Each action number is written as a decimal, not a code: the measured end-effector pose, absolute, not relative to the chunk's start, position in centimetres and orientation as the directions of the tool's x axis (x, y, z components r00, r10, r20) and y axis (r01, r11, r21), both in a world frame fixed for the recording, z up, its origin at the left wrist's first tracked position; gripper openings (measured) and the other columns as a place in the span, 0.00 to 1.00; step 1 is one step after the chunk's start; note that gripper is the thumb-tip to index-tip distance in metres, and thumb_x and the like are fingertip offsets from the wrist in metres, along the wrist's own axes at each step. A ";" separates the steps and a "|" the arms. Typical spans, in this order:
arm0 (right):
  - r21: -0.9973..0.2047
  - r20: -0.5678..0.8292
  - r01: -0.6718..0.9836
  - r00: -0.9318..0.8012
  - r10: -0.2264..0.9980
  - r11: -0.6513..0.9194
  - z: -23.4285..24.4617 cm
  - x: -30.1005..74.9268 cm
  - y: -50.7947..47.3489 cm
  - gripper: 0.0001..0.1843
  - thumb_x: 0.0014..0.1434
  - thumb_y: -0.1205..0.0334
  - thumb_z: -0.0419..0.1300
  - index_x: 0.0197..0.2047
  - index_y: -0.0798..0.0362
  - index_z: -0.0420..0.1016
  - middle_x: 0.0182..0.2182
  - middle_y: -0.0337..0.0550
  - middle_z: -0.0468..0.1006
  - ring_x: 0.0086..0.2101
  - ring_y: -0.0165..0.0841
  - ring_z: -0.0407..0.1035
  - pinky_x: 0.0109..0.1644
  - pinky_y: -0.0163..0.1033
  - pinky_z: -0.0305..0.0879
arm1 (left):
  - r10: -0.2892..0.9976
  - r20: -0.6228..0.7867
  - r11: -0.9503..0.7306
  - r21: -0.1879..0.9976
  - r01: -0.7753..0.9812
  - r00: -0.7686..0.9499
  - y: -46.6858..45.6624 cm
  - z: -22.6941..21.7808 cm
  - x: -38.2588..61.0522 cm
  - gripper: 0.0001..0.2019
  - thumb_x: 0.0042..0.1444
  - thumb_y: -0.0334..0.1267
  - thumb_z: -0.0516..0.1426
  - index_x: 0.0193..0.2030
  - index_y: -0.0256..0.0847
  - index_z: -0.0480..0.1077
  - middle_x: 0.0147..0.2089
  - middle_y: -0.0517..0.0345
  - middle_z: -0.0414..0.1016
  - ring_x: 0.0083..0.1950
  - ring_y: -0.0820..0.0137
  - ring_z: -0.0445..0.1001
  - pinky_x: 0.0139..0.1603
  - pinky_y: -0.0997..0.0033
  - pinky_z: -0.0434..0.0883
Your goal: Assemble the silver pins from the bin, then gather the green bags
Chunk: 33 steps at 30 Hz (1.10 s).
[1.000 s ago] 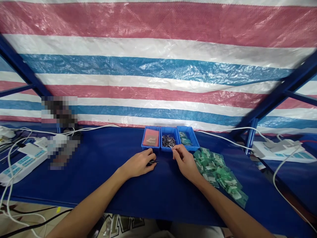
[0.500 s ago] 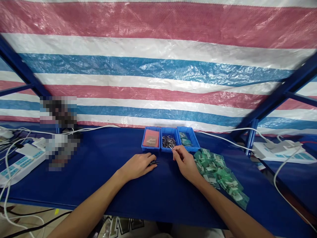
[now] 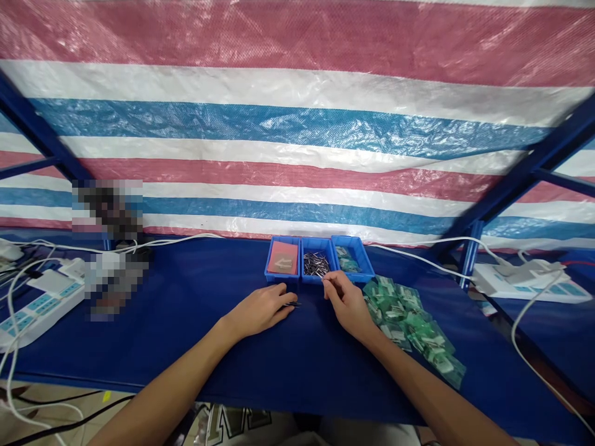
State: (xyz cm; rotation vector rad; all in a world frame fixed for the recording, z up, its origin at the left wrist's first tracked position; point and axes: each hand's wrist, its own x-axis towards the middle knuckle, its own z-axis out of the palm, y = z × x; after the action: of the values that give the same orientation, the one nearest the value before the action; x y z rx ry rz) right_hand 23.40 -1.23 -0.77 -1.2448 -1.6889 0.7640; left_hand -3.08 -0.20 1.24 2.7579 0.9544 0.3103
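My left hand rests on the blue tabletop, its thumb and fingers closed around a few thin dark metal pins whose tips stick out to the right. Over the front edge of the middle blue bin is my right hand, thumb and fingertips pinched together. Whatever lies in that pinch is too small to name. The middle bin holds a heap of loose metal pins. In the left bin lies a pink sheet with a pale arrow-shaped piece on top. Small clear packets fill part of the right bin.
Green-tinted plastic packets lie in a pile beside my right forearm. Power strips with white cables stand at the left, and another power strip at the right. A striped tarp hangs behind the table.
My left fingers have closed slightly over the pins, hiding more of them. The right hand stays at the middle bin's front edge. The view has shifted very slightly.
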 end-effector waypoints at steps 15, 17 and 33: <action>-0.859 0.295 0.405 -0.107 0.949 0.313 -0.8 23.5 -1.2 0.11 0.76 0.52 0.53 0.45 0.48 0.70 0.27 0.36 0.71 0.27 0.34 0.66 0.33 0.39 0.60 | 0.625 0.169 -0.775 0.253 0.580 0.762 -0.2 1.1 -3.1 0.09 0.77 0.41 0.51 0.56 0.43 0.69 0.47 0.55 0.70 0.43 0.67 0.75 0.45 0.68 0.72; -0.856 0.295 0.412 -0.108 0.950 0.312 -0.9 23.5 -1.2 0.11 0.76 0.52 0.53 0.45 0.48 0.70 0.27 0.36 0.71 0.28 0.34 0.66 0.33 0.39 0.60 | 0.620 0.168 -0.780 0.236 0.580 0.766 -0.2 1.2 -3.0 0.10 0.77 0.41 0.51 0.57 0.44 0.70 0.47 0.55 0.69 0.42 0.67 0.74 0.44 0.68 0.72; -0.854 0.295 0.414 -0.116 0.948 0.316 -1.0 23.4 -1.2 0.10 0.76 0.52 0.53 0.45 0.47 0.70 0.28 0.36 0.71 0.28 0.35 0.66 0.34 0.40 0.60 | 0.591 0.207 -0.803 0.248 0.543 0.780 -0.2 1.5 -2.7 0.11 0.78 0.37 0.48 0.50 0.40 0.71 0.49 0.53 0.70 0.47 0.66 0.74 0.51 0.67 0.73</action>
State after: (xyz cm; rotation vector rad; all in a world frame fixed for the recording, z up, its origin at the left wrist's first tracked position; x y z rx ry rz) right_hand 23.39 -1.18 -0.97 -1.2406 -1.6944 0.7565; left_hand -2.71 -0.19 1.52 2.7971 0.8986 0.4116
